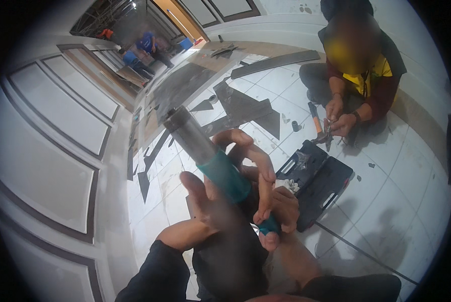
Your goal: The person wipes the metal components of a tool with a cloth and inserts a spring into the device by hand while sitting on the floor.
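Note:
A cylindrical power tool, with a bare silver metal end and a teal body, is tilted up and to the left in front of me. My left hand cradles it, thumb on the left side and bent fingers round the right side. Lower down, my right hand is closed on a narrower teal part with its thumb pressed against it. Whether this part belongs to the same tool is hidden by my fingers. Just beyond my right hand lies an open black tool case with a whitish cloth beside it.
On the right a person squats, both hands on a small metal item. An orange-handled tool is near them. Dark cut boards and scraps lie over the white tiles. Panelled wall runs along the left; other people are far back.

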Available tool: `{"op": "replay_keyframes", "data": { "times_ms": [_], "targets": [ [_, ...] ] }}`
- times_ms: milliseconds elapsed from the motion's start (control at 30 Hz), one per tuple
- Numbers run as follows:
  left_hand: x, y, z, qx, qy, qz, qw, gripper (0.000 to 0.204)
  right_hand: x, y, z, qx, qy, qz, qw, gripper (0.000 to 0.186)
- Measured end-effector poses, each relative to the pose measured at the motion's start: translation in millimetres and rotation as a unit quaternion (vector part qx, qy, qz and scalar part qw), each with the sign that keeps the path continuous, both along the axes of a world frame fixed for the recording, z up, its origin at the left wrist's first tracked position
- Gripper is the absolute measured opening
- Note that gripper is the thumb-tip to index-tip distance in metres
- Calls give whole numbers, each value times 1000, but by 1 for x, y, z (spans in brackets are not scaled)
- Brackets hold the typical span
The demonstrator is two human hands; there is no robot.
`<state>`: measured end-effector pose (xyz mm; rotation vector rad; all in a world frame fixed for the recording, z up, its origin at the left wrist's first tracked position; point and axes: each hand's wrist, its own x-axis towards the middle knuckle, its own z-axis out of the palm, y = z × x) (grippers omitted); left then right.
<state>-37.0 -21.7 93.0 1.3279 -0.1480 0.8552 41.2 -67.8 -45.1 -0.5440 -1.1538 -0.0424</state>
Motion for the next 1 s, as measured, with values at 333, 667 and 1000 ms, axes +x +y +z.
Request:
{"op": "replay_keyframes", "data": {
  "times_ms": [333,667,1000],
  "targets": [
    [-1,-3,-8,-10,109,39,993,80,-2,7,-19,5,-21,-89,996,50],
    [-1,5,-14,85,135,44,986,74,2,17,-41,-41,-70,-162,983,63],
    [-12,14,-20,81,138,9,987,71,5,21,-47,-38,-103,-184,977,67]
  ]
}}
